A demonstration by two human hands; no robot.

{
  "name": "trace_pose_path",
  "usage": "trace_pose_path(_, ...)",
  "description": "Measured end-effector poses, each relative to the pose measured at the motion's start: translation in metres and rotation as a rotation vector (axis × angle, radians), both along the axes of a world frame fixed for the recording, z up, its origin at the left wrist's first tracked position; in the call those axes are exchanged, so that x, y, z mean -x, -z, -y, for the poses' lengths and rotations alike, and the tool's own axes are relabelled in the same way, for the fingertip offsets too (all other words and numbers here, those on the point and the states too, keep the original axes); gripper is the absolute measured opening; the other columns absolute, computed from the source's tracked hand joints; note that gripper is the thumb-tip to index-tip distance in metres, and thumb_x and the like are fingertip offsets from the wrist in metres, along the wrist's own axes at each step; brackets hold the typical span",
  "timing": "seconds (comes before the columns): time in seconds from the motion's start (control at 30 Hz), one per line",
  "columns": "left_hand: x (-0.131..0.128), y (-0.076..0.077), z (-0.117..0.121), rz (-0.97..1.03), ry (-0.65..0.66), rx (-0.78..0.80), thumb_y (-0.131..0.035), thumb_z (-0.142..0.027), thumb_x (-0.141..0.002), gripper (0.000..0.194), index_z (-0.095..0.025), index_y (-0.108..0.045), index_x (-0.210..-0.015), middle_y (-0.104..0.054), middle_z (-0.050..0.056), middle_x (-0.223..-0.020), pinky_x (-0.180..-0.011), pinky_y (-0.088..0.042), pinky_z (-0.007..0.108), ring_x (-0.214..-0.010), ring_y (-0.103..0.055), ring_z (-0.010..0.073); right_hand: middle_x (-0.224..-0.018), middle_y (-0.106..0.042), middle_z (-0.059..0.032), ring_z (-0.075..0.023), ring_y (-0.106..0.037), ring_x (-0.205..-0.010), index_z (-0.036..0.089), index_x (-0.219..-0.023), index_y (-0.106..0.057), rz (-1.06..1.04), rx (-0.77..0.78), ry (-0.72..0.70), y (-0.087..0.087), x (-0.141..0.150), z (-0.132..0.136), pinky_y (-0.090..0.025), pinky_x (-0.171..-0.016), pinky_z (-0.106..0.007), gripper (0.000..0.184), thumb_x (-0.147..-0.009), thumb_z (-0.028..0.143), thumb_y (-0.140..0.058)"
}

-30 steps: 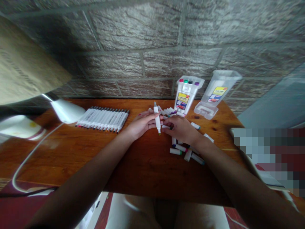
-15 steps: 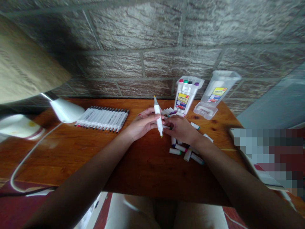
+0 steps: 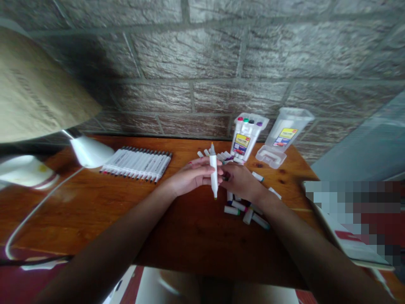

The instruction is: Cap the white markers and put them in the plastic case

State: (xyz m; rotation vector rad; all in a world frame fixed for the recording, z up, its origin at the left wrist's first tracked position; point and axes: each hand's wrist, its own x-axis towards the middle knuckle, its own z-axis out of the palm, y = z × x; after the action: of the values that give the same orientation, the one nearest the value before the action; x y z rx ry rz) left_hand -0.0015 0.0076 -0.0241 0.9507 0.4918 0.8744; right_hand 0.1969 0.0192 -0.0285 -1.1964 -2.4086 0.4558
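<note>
Turned more upright since the earlier view, the uncapped marker (image 3: 214, 171) is pinched in the left hand (image 3: 193, 177) above the desk (image 3: 183, 230); the right hand (image 3: 239, 180) is curled, its contents unclear. Were the pinch loosened, the wood could be inked.

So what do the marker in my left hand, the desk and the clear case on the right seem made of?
Marker: probably plastic; smooth, white. Desk: apparently varnished wood; grain, knots and sheen show. Clear case: likely plastic, glossy; translucent walls.
</note>
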Motion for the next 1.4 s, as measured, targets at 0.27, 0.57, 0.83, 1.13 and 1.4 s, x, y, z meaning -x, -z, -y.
trace_pose_path(0.27, 0.003, 0.005, 0.002, -0.061, 0.139, 0.016, -0.085, -0.027, -0.074, 0.036, -0.014, -0.072, -0.105, -0.076, 0.010, -0.093, -0.081, -0.056, 0.035, -0.082, -0.074, 0.0210, -0.081, -0.065, -0.0052, -0.0186, -0.059, -0.078, 0.016, -0.079, -0.065, -0.015, 0.002, 0.004, 0.002, 0.000, -0.001, -0.042, -0.074, -0.029, 0.008, -0.075, 0.010, -0.068)
trace_pose_path(0.57, 0.002, 0.004, 0.005, -0.106, 0.177, -0.038, -0.088, -0.028, -0.071, 0.034, -0.012, -0.069, -0.095, -0.075, 0.010, -0.094, -0.077, -0.058, 0.034, -0.081, -0.074, 0.0207, -0.078, -0.064, -0.0042, -0.0174, -0.058, -0.074, 0.017, -0.076, -0.064, -0.015, 0.020, 0.013, 0.000, 0.000, 0.001, -0.041, -0.070, -0.028, 0.010, -0.074, 0.008, -0.067)
trace_pose_path(0.83, 0.002, 0.005, 0.004, -0.090, 0.152, -0.008, -0.087, -0.031, -0.073, 0.036, -0.013, -0.070, -0.099, -0.076, 0.011, -0.093, -0.074, -0.059, 0.032, -0.081, -0.075, 0.0213, -0.079, -0.065, -0.0054, -0.0184, -0.057, -0.075, 0.016, -0.078, -0.064, -0.003, -0.014, 0.007, 0.003, -0.001, -0.001, -0.042, -0.072, -0.029, 0.009, -0.075, 0.008, -0.064)
trace_pose_path(1.13, -0.004, 0.005, -0.001, 0.043, -0.083, -0.014, -0.086, -0.029, -0.074, 0.033, -0.012, -0.069, -0.096, -0.077, 0.007, -0.085, -0.075, -0.061, 0.029, -0.077, -0.076, 0.0188, -0.074, -0.060, -0.0027, -0.0145, -0.052, -0.068, 0.015, -0.078, -0.063, -0.004, 0.003, 0.000, -0.003, 0.001, 0.002, -0.037, -0.066, -0.027, 0.006, -0.079, 0.010, -0.063)
trace_pose_path(1.4, -0.004, -0.003, 0.000, 0.099, -0.182, 0.016, -0.085, -0.022, -0.072, 0.028, -0.014, -0.064, -0.088, -0.075, 0.002, -0.078, -0.069, -0.060, 0.025, -0.069, -0.074, 0.0157, -0.077, -0.063, -0.0024, -0.0140, -0.054, -0.069, 0.017, -0.080, -0.067, -0.030, 0.014, -0.020, 0.001, 0.000, -0.001, -0.039, -0.067, -0.026, 0.006, -0.080, 0.012, -0.063)
